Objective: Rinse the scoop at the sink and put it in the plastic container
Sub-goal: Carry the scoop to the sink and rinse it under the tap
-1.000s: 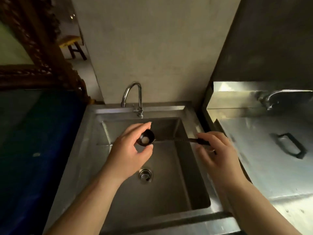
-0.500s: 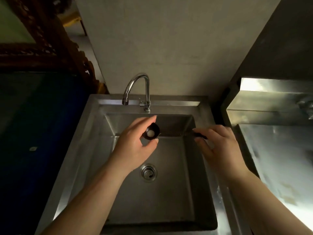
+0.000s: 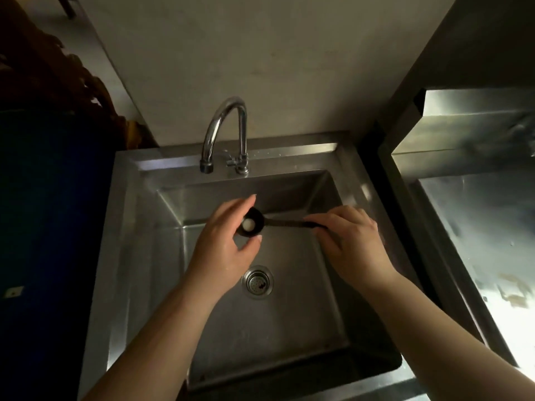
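Note:
A black scoop (image 3: 262, 222) with a long thin handle hangs level over the steel sink (image 3: 292, 319), below and in front of the faucet (image 3: 224, 131). Its round bowl holds a small white lump. My left hand (image 3: 224, 247) curls around the bowl, thumb below and fingers above. My right hand (image 3: 351, 241) pinches the end of the handle. No water runs from the spout. The plastic container is not in view.
The drain strainer (image 3: 257, 282) sits in the basin floor under my hands. A steel counter (image 3: 486, 241) with a raised back lies to the right. A dark blue surface (image 3: 49, 227) fills the left. A plain wall stands behind the faucet.
The camera has moved closer and tilted down over the sink. Both hands keep the same hold on the scoop, now nearer the faucet.

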